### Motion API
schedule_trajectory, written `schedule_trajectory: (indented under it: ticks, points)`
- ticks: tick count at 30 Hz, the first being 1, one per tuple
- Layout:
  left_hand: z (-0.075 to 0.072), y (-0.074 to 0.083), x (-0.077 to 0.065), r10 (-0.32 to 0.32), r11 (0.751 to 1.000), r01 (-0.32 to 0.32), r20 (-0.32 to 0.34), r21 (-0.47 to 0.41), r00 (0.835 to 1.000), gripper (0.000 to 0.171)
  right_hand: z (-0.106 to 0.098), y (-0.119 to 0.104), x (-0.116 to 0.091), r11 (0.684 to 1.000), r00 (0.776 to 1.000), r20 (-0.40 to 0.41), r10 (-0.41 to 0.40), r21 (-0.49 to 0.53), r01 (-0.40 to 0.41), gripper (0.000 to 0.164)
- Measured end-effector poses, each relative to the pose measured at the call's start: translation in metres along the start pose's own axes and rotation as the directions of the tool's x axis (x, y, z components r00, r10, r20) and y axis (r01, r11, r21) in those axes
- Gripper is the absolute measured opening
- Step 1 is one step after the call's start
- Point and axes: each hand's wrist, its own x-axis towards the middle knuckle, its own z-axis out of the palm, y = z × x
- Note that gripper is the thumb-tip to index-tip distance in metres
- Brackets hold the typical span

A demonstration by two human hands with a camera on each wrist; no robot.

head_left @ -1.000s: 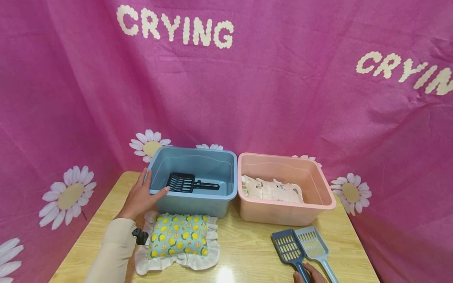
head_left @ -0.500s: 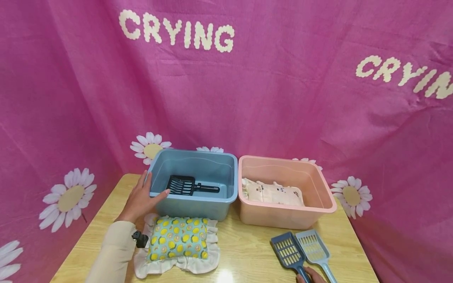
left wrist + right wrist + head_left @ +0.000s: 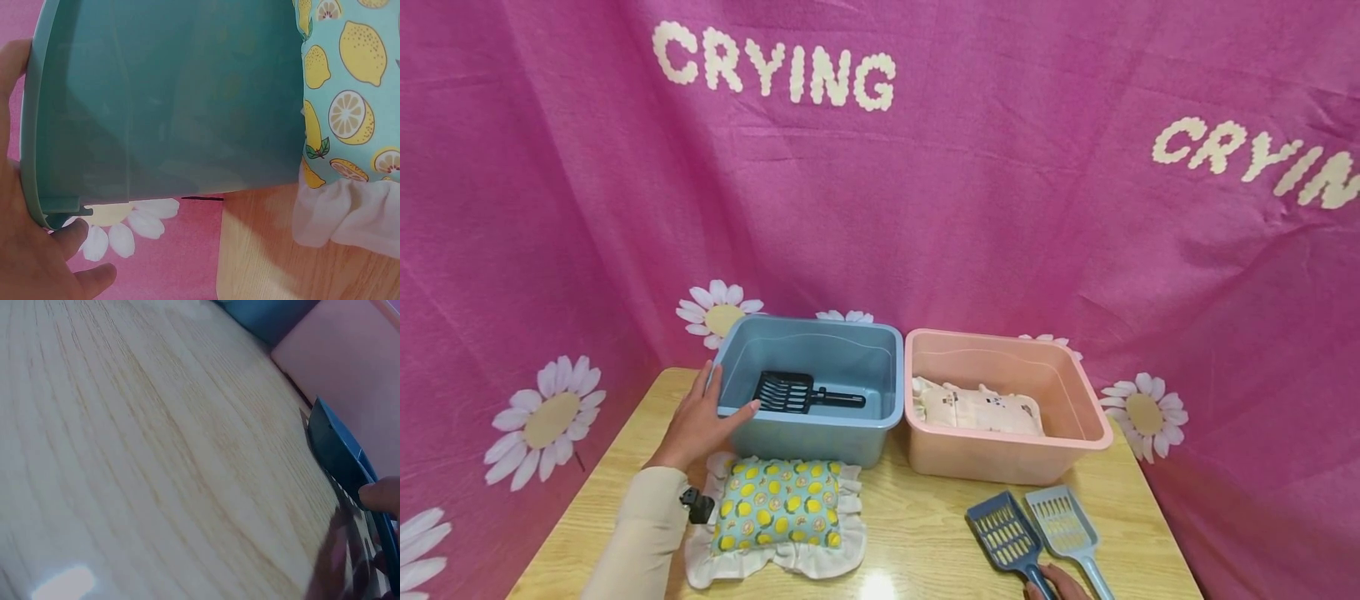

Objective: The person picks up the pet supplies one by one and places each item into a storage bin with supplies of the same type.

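Note:
My left hand [image 3: 696,421] rests on the near left corner of the blue bin [image 3: 820,437], its fingers along the left rim and its thumb at the front rim. Inside that bin lies a black litter scoop [image 3: 801,393]. My right hand [image 3: 1058,582], partly cut off at the bottom of the head view, grips the handle of a dark blue litter scoop [image 3: 1006,533]. In the right wrist view, the thumb [image 3: 381,495] lies along this scoop, low over the table. A light blue litter scoop [image 3: 1063,523] lies just to its right.
A pink bin [image 3: 992,458] stands right of the blue one and holds a cream patterned pillow [image 3: 977,410]. In front of the blue bin lies a lemon-print pillow [image 3: 778,508] with a white frill. Pink cloth [image 3: 880,208] hangs behind the wooden table [image 3: 925,517].
The dark blue scoop in my right hand has shifted slightly left, opening a gap from the light blue one. My left hand stays at the blue bin's corner.

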Motion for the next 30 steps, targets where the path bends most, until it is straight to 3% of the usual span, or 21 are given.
schedule_trajectory:
  ticks: [6,10,15,20,30]
  points:
    - [-0.001,0.001,-0.003,0.003,1.000,-0.003,-0.003,-0.012,1.000,0.107,-0.003,-0.007,0.001,1.000,0.999,0.039,-0.003,0.001,0.003,0.034]
    - [-0.002,0.002,-0.003,0.009,1.000,-0.009,0.000,-0.006,1.000,0.106,-0.005,-0.012,0.002,0.997,0.997,0.068,0.048,-0.068,-0.043,0.032]
    - [-0.001,0.001,-0.002,0.005,1.000,-0.005,-0.001,-0.002,1.000,0.106,-0.008,-0.019,0.002,0.993,0.993,0.074,0.088,-0.079,-0.082,0.030]
    - [0.000,0.000,-0.002,0.011,1.000,-0.011,-0.003,-0.001,1.000,0.108,-0.010,-0.027,0.001,0.995,0.998,0.026,0.062,-0.075,-0.060,0.030]
    - [0.000,-0.002,0.001,0.006,1.000,-0.006,-0.001,0.006,1.000,0.108,-0.005,-0.031,0.004,0.998,1.000,-0.002,-0.028,0.056,0.028,0.032]
